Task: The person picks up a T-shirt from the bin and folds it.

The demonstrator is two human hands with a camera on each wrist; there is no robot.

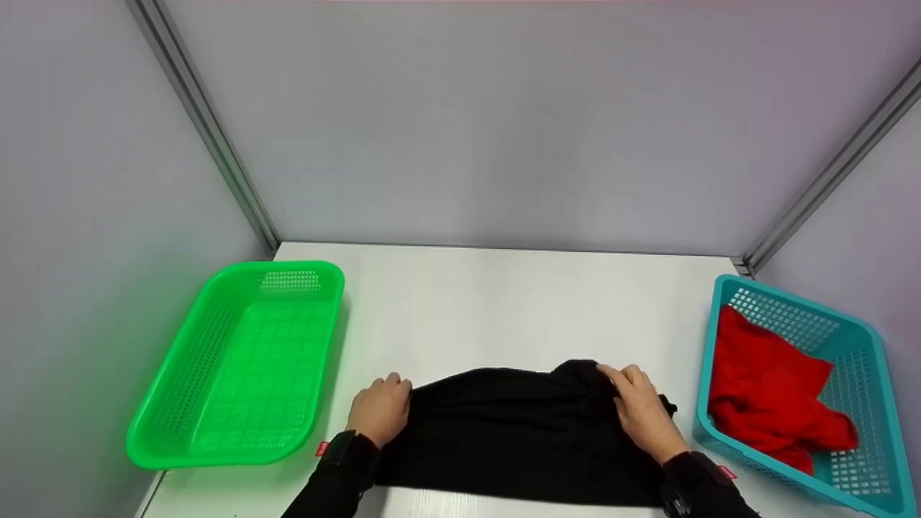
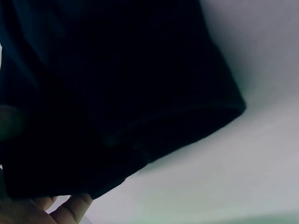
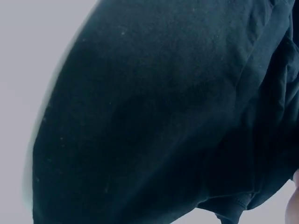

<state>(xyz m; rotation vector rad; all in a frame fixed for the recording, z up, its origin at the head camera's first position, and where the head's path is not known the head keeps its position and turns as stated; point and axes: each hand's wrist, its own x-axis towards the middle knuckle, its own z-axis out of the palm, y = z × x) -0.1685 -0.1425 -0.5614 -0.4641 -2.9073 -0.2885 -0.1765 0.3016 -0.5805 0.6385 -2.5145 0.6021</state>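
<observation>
A black garment (image 1: 511, 432) lies spread across the near part of the white table (image 1: 504, 309). My left hand (image 1: 379, 411) holds its left edge; in the left wrist view the fingertips (image 2: 70, 211) show under the dark cloth (image 2: 117, 93). My right hand (image 1: 639, 410) rests on the garment's right side, with the fingers curled over a raised bunch of fabric near its top edge. The right wrist view is almost filled by the black cloth (image 3: 163, 116), and only a sliver of a finger shows at its right edge. Both arms wear dark sleeves.
An empty green perforated basket (image 1: 188, 367) sits at the table's left. At the right edge, a teal perforated basket (image 1: 856, 374) holds a crumpled red cloth (image 1: 770, 381). Grey walls enclose the table on three sides.
</observation>
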